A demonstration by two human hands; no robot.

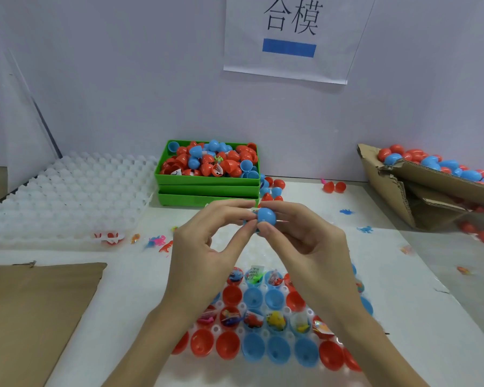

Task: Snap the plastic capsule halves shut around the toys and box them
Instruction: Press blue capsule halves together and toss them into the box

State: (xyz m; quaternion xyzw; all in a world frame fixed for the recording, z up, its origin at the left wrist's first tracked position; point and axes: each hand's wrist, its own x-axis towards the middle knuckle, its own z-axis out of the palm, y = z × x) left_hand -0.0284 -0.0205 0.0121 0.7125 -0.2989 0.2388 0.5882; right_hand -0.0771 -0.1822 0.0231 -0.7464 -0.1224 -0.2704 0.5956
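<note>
White worktable (129,289) carries the job, judged well short of finished. Cardboard box (442,188) at right holds many closed capsules; green tray (207,180) is heaped with loose halves. Clear holder tray (266,335) still has rows of open halves, several with toys. Left hand (204,247) and right hand (308,241) pinch one blue capsule (266,216) between fingertips above it, seemingly mid-closure.

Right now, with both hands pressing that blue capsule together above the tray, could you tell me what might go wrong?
1. The round blue plastic capsule is pinched only at the fingertips of the left hand and right hand; it could slip and drop.
2. It is held over the clear plastic tray of open red and blue halves; a fall might knock toys out.
3. The torn brown cardboard box of finished capsules sits tilted; capsules could roll out.
</note>
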